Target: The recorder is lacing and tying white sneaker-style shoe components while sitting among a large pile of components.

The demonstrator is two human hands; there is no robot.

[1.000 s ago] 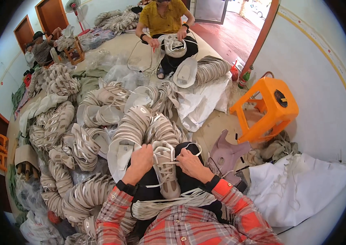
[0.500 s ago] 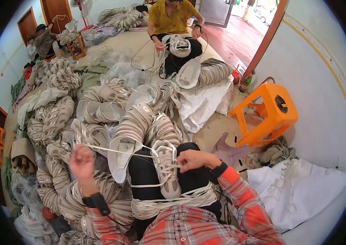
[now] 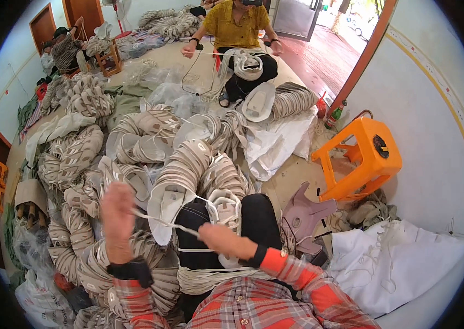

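Observation:
A beige and white shoe upper (image 3: pixel 225 213) rests between my black-clad thighs, its lower part hidden behind my right hand. A pale shoelace (image 3: pixel 167 223) stretches between my two hands, in front of the upper. My left hand (image 3: pixel 117 216), somewhat blurred, is raised to the left of my knees and closed on one end of the lace. Over the upper, my right hand (image 3: pixel 223 241) is closed on the same lace. Across my lap lies a thick bundle of pale laces (image 3: pixel 210 281). A curved stack of uppers (image 3: pixel 185 164) leans just beyond my left knee.
More stacked uppers (image 3: pixel 81 148) cover the floor to the left. A co-worker (image 3: pixel 237 27) sits ahead, arms spread, with an upper in the lap. At right stand an orange stool (image 3: pixel 360 153), a mauve plastic piece (image 3: pixel 304 216) and a white sheet (image 3: pixel 402 263).
My right hand has moved left across the upper and now grips the lace. My left hand has risen slightly. The co-worker's hands have spread apart.

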